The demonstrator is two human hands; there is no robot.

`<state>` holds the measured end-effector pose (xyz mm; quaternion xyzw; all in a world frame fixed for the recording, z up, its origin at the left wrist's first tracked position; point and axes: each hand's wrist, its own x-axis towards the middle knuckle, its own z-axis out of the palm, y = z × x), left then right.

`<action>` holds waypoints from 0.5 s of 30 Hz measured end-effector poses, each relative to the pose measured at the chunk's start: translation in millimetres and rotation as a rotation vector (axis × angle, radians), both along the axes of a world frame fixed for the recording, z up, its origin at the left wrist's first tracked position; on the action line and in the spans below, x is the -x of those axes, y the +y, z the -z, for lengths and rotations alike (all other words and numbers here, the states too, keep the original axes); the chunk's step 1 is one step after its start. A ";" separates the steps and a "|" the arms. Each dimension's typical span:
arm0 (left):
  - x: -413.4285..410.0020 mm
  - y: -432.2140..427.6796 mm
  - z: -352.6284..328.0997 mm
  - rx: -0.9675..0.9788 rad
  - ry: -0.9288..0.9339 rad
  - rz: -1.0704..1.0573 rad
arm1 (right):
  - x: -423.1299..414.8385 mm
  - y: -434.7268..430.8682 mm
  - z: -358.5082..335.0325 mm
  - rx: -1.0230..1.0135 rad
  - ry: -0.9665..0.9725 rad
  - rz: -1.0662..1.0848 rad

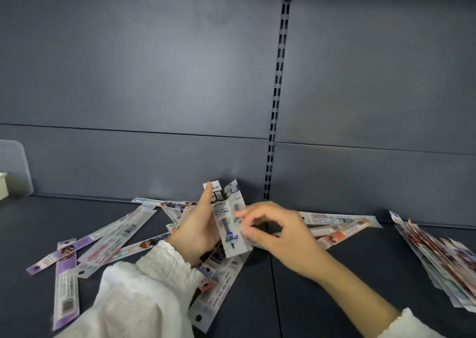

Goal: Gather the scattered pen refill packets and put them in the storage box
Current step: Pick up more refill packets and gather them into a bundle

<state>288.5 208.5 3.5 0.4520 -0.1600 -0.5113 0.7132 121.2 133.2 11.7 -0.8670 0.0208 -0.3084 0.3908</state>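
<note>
Pen refill packets: a small fan of them [230, 221], black-topped and upright, was gripped in my left hand [199, 228], thumb pressed along their left edge. My right hand [277, 230] met the fan's right edge, fingertips [240, 213] pinching one packet; the blur hid how firmly. Loose packets [117, 234] lay scattered flat on the dark shelf [347, 273] to the left, some purple [65, 281], some overlapping beneath my wrists. More [340, 223] lay behind my right hand, along the back panel [154, 67]. A stacked bundle [443, 258] lay at far right. Storage box [13, 167]: translucent, at the far left edge, well apart from the fan. White sleeves [144, 294] covered both forearms.
</note>
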 end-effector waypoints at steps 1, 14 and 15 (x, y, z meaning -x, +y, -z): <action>-1.7 2.7 -1.0 -0.003 0.000 0.017 | -1.0 0.3 3.0 0.067 0.030 -0.013; 12.0 1.0 -3.5 0.220 0.024 -0.169 | 12.1 -22.7 -15.5 -0.152 0.188 -0.065; 12.1 1.4 -3.1 0.218 -0.002 -0.171 | 19.0 -39.6 -20.1 -0.193 0.181 -0.001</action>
